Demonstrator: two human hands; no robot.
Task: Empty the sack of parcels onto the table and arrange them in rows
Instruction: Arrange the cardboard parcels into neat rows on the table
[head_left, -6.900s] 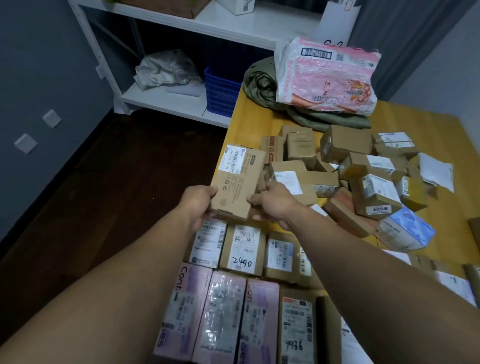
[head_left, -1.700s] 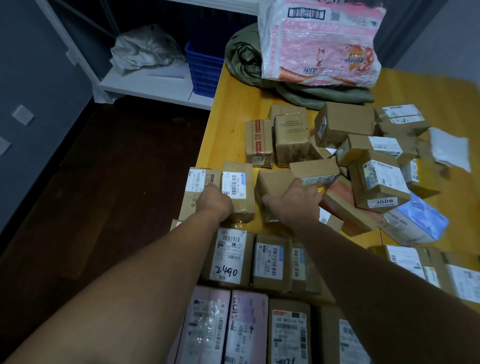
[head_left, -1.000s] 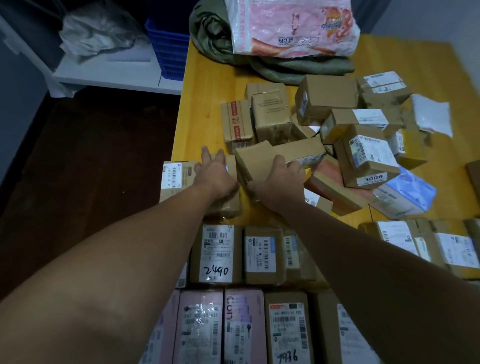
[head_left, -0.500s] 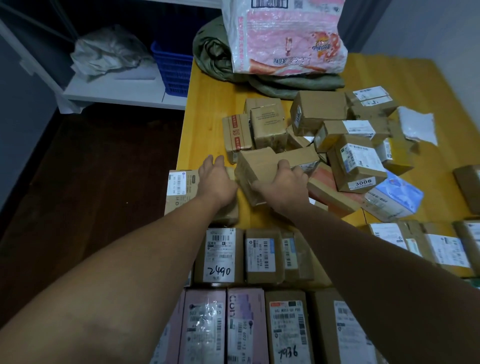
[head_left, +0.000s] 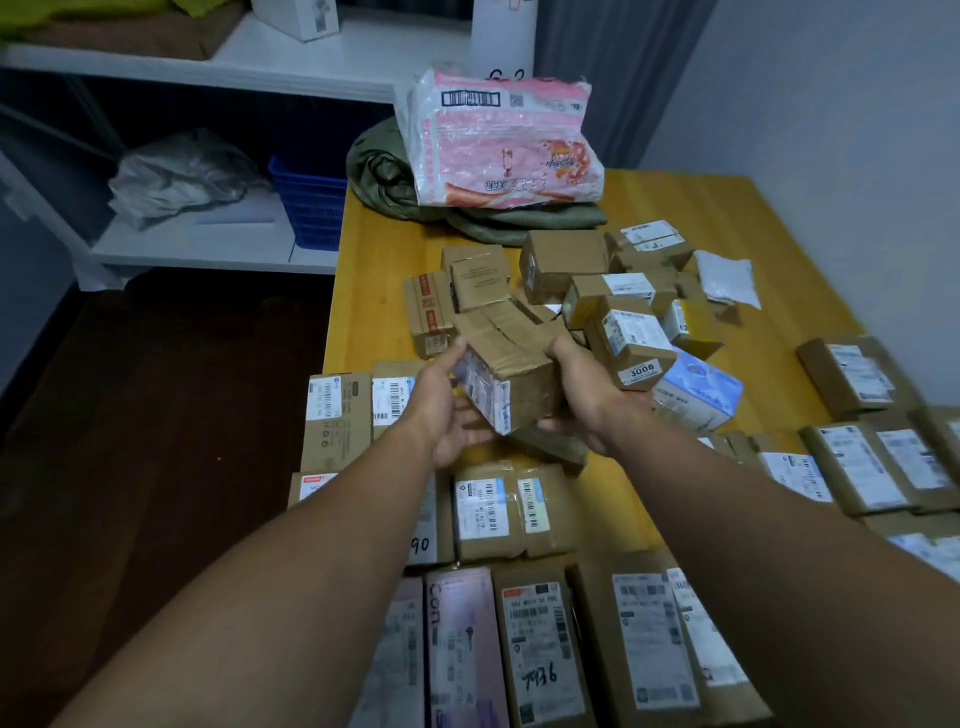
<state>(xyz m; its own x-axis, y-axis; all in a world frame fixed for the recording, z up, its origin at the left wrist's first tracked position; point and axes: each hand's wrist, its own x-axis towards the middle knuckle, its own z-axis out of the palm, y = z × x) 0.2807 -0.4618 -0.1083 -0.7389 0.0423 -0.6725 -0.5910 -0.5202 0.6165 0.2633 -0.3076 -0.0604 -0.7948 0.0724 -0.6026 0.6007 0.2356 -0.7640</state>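
Both hands are lifting one taped cardboard parcel (head_left: 511, 366) clear of the table (head_left: 374, 291). The left hand (head_left: 441, 415) is cupping its labelled face from below, fingers curling up the side. The right hand (head_left: 584, 395) is wrapping round the opposite end. The parcel's long axis seems to be running roughly nine to three o'clock between the palms, with the label tilting toward seven.

The started row (head_left: 358, 410), two labelled boxes at the table's left edge, is lying at about eight o'clock from the parcel, nearer the left hand. Its next slot is probably sitting at six, directly under the wrists. The loose pile (head_left: 597, 291) is lying at one o'clock.

The hands are hiding that slot, and a brown box (head_left: 550, 444) is half covered there. Label print is blurring, and the frame is cutting off the right-hand boxes.
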